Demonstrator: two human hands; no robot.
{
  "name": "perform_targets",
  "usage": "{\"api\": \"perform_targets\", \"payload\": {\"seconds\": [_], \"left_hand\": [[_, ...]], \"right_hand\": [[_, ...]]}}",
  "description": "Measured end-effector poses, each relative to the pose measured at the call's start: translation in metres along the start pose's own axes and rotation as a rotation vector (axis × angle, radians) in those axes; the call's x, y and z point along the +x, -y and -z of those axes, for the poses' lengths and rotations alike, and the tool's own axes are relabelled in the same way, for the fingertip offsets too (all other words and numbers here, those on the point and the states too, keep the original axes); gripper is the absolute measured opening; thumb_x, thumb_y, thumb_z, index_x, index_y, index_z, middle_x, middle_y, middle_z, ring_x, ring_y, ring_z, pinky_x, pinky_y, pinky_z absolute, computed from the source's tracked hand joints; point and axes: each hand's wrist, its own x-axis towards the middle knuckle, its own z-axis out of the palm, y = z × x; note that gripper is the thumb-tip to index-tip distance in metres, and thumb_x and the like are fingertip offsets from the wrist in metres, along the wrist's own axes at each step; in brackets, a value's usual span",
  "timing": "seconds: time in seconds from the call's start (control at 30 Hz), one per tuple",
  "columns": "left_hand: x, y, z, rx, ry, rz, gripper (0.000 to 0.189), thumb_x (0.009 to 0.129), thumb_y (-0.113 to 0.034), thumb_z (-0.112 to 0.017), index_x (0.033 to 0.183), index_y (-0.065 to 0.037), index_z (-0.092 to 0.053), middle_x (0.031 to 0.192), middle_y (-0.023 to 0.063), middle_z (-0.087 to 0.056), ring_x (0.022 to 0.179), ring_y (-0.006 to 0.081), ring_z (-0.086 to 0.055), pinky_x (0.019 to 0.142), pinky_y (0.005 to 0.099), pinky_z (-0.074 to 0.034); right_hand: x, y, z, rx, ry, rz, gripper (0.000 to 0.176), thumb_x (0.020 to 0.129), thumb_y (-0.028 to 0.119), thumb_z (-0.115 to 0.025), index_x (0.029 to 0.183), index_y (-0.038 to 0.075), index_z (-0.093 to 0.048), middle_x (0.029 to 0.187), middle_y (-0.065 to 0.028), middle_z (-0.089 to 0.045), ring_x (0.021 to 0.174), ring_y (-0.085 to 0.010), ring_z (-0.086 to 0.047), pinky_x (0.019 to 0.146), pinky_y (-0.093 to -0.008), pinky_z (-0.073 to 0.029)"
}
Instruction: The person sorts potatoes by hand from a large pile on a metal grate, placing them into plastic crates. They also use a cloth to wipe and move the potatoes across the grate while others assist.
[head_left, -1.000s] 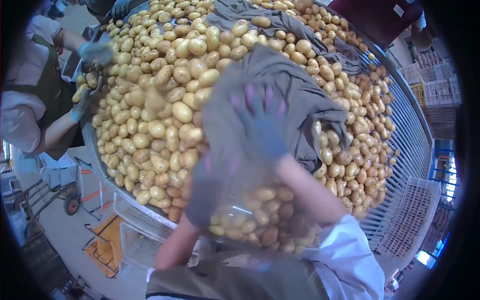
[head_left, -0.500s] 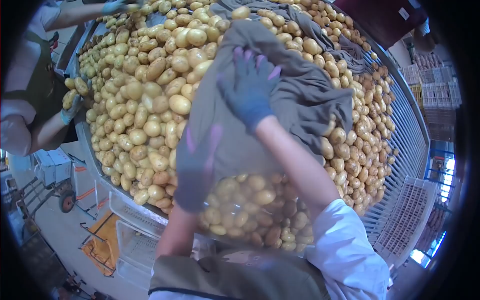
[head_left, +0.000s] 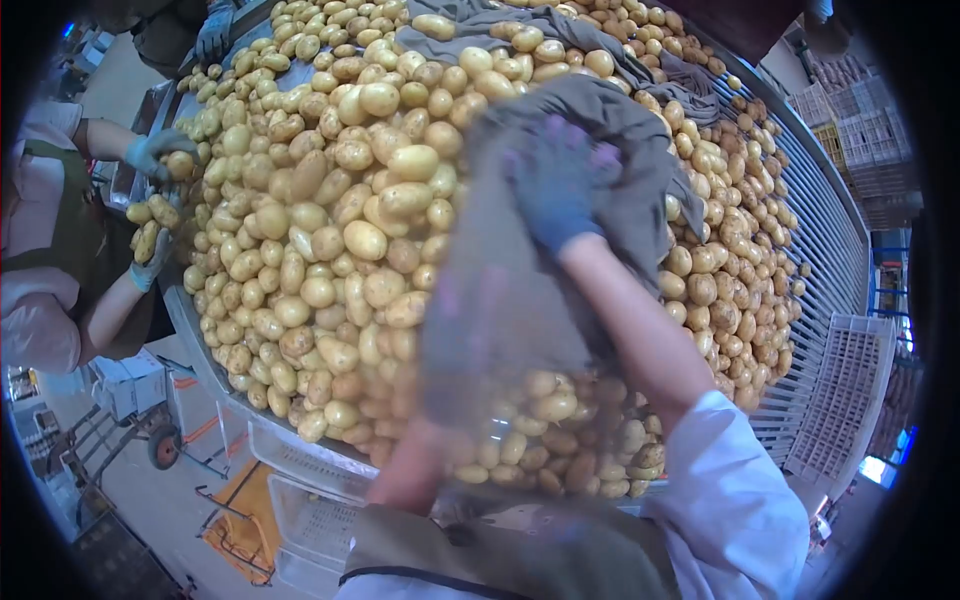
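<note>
A dark grey cloth [head_left: 540,310] lies bunched over a large heap of potatoes [head_left: 370,240]. My right hand [head_left: 562,180], in a grey glove with purple fingertips, presses on the upper part of the cloth with its fingers spread. My left hand [head_left: 465,340] is over the lower left side of the cloth and heavily smeared by motion, so its fingers cannot be made out. Below the cloth, near my apron, more potatoes show through a blur.
At the left a co-worker's gloved hands [head_left: 150,255] hold potatoes, and another gloved hand [head_left: 214,38] is at the top left. A slatted metal table [head_left: 815,270] bears the heap. White crates [head_left: 840,400] stand right, others below left, beside a cart [head_left: 120,425].
The cloth has shifted right and bunched up, uncovering potatoes on its left. Both my hands have moved right, the left one also slightly down. The co-worker's upper hand now holds a potato.
</note>
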Motion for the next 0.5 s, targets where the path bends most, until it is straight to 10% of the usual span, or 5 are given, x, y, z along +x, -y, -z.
{"api": "perform_targets", "payload": {"seconds": [0.13,0.27,0.33,0.5], "left_hand": [[-0.041,0.015,0.043,0.605,0.025,-0.138,0.04,0.099,-0.008,-0.041,0.136,0.004,-0.051,0.134,0.0231,-0.055,0.128,0.0361,-0.05,0.109,0.044,-0.038],[-0.066,-0.016,0.032,0.208,0.317,-0.225,0.039,0.098,-0.006,-0.044,0.134,0.005,-0.052,0.129,0.0222,-0.058,0.125,0.0345,-0.052,0.107,0.0417,-0.039],[-0.051,-0.037,0.003,-0.527,0.384,0.537,0.039,0.096,-0.007,-0.049,0.134,0.004,-0.053,0.127,0.0209,-0.06,0.126,0.0337,-0.052,0.107,0.0416,-0.038],[0.023,-0.019,-0.03,-0.24,0.304,0.428,0.043,0.102,-0.021,-0.048,0.141,-0.003,-0.046,0.132,0.0148,-0.055,0.131,0.0304,-0.047,0.112,0.0435,-0.034]], "right_hand": [[-0.029,0.05,0.034,0.185,0.024,0.166,0.06,0.098,0.045,-0.046,0.146,0.009,-0.041,0.156,-0.0158,-0.032,0.142,-0.0457,-0.028,0.108,-0.0726,-0.018],[-0.126,0.002,0.074,0.118,0.222,0.384,0.06,0.095,0.037,-0.051,0.149,0.014,-0.038,0.156,-0.0148,-0.032,0.141,-0.0448,-0.03,0.107,-0.07,-0.022],[-0.133,-0.024,0.104,0.192,0.344,0.244,0.066,0.094,0.039,-0.053,0.151,0.013,-0.034,0.153,-0.0162,-0.036,0.14,-0.0442,-0.032,0.112,-0.0652,-0.018],[-0.087,-0.057,0.066,0.076,0.249,0.06,0.077,0.094,0.05,-0.05,0.154,0.008,-0.026,0.154,-0.0192,-0.035,0.14,-0.0457,-0.031,0.115,-0.064,-0.011]]}}
